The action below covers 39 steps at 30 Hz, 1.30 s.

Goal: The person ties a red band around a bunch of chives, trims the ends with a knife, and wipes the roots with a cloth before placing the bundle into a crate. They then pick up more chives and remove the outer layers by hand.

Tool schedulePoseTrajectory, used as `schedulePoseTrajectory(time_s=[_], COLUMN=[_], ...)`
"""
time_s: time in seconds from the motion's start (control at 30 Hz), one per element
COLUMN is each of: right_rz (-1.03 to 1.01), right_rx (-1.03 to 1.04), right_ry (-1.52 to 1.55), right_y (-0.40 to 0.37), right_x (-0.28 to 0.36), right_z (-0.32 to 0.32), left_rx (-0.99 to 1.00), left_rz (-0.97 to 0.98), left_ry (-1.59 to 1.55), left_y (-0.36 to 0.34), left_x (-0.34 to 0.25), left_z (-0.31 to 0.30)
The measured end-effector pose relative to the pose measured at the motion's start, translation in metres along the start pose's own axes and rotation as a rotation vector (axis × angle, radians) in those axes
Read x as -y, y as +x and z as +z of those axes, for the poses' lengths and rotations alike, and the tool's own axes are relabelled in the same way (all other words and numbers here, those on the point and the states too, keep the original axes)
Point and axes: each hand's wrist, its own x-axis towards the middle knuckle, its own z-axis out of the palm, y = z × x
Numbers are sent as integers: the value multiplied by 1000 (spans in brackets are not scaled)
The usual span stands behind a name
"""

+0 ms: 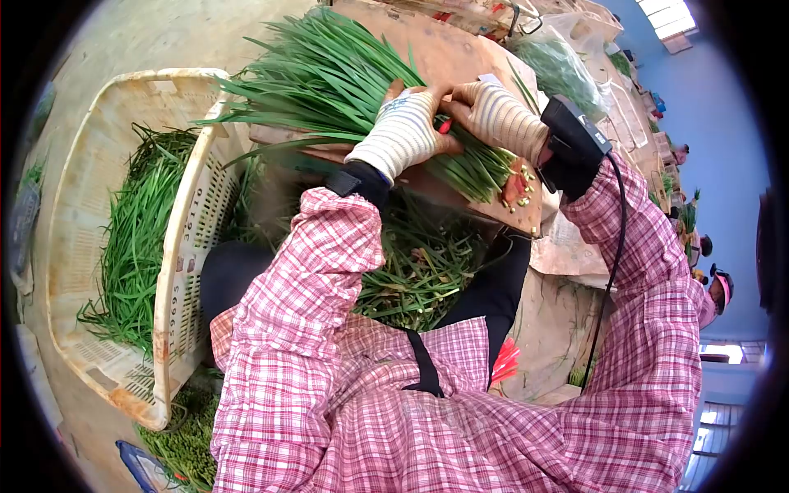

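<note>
A thick bunch of garlic chives (329, 70) lies across a wooden board (427, 37), leaves to the left and pale cut ends to the right. My left hand (404, 127), in a striped fingerless glove, is closed around the middle of the bunch. My right hand (497, 117), gloved alike, is beside it over the stems, fingers pinched together near the left fingertips. A small red strip (445, 126) shows between the two hands; whether the right fingers hold it is hidden. A black device is strapped on my right wrist.
At left stands a cream plastic crate (168, 271) with loose green leaves inside. Leaf scraps (419, 271) lie below the board between my legs. A clear plastic bag (563, 62) of greens sits beyond the board. Other people are at the far right.
</note>
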Motion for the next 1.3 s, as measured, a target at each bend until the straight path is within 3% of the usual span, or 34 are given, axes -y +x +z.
schedulePoseTrajectory(time_s=[0.03,0.07,0.17,0.2,0.27,0.43,0.6,0.7,0.83,0.87,0.97,1.1,1.13,1.23,1.27,1.3], right_rz=[43,99,114,-173,-63,-81,217,-145,-396,-510,-638,-731,-664,-27,95,1], right_rx=[-20,12,14,-28,-3,24,95,-72,-345,-303,-125,-178,-154,47,86,161], right_ry=[43,-139,-114,-308,-221,-226,232,-229,-410,-488,-630,-682,-620,-414,-329,-332], right_y=[0,2,-8,-10,-11,-12,-14,-34,-34,-29,-23,-13,-12,-15,-13,-5], right_x=[0,-9,4,-1,-9,-15,-12,-4,-9,-9,-14,-10,-6,14,13,-6], right_z=[-1,-1,-10,-10,-6,-4,-6,-8,-20,-21,-25,-22,-22,-15,-10,-5], left_rx=[-19,-37,0,1,12,-86,-154,-126,-83,-164,-99,-62,-89,-71,-39,-3], left_rz=[14,30,48,49,49,19,9,1,-21,1,-2,2,-6,-62,-97,-133], left_ry=[-4,-6,-62,-57,-67,48,127,132,136,103,124,82,48,-55,-195,-336], left_y=[-1,-1,2,1,2,4,4,5,4,4,4,6,5,5,9,14], left_x=[3,7,14,15,17,8,3,5,3,5,5,8,6,4,8,14], left_z=[3,7,6,8,9,15,21,20,17,22,16,14,14,12,13,17])
